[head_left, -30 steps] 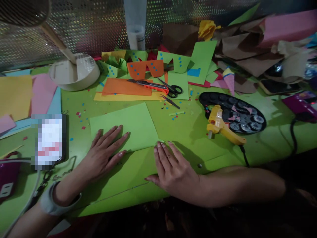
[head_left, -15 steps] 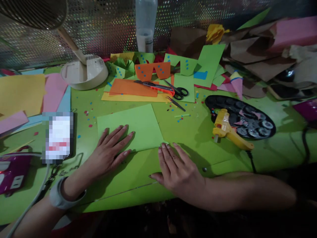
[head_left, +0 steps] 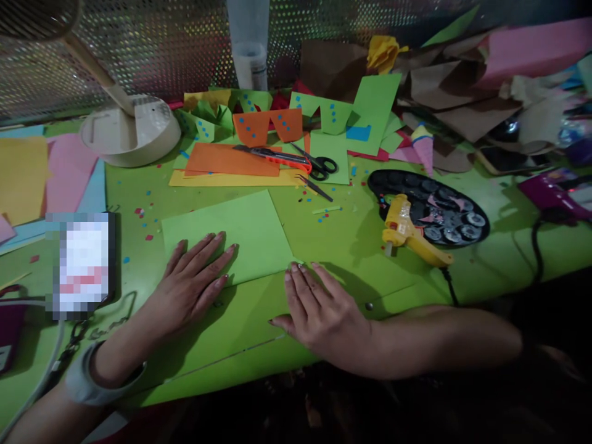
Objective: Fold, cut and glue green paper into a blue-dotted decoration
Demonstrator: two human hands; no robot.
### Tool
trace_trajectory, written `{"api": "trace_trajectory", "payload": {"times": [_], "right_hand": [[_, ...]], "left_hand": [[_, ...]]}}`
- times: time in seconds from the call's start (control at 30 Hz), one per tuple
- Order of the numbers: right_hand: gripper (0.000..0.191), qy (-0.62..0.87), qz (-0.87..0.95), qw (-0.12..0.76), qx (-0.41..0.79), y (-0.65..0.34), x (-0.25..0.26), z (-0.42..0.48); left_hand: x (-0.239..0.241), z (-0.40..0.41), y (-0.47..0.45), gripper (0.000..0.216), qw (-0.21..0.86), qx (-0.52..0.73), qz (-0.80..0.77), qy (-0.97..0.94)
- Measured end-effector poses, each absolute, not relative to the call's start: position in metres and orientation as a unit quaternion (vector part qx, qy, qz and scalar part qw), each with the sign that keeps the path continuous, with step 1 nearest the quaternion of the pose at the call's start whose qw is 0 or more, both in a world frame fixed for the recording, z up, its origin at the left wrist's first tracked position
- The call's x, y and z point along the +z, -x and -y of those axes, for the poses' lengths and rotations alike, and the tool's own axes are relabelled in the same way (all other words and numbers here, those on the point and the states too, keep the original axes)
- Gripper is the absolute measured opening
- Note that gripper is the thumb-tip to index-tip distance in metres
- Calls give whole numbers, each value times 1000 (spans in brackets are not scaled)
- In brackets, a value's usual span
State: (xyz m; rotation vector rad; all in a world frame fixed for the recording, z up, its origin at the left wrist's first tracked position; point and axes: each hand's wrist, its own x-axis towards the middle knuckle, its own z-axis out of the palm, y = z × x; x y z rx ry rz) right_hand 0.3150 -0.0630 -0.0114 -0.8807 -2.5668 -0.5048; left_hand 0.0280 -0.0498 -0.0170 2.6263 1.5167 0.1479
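Observation:
A light green sheet of paper [head_left: 250, 228], perhaps folded, lies flat on the green table in front of me. My left hand [head_left: 197, 277] rests on its lower left part, palm down with fingers spread. At the sheet's lower right corner is my right hand [head_left: 319, 308], its fingertips touching the corner and its thumb held out to the side. Neither hand grips anything. Beyond the sheet, a utility knife [head_left: 282, 158] and black-handled scissors [head_left: 321, 165] lie on orange and green paper, and tweezers [head_left: 315, 187] lie just nearer.
A yellow glue gun [head_left: 409, 231] leans on a black palette [head_left: 430, 206] at the right. A phone [head_left: 86, 262] lies at the left, near a fan base [head_left: 132, 129]. Dotted paper cut-outs [head_left: 268, 126] stand at the back. Crumpled brown paper [head_left: 444, 86] is piled at the back right.
The view has swung slightly to the right, so most things appear farther left. Both hands keep the same places on the green sheet.

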Motion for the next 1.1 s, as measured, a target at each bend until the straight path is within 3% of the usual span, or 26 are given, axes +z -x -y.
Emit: {"api": "trace_trajectory", "payload": {"times": [0.9, 1.1], "right_hand": [[39, 288, 916, 224, -169, -317, -5, 56], [69, 287, 931, 186, -127, -315, -11, 51]], "left_hand": [[-18, 51, -28, 59, 48, 39, -492, -868], [-15, 52, -30, 63, 48, 31, -500, -864]]}}
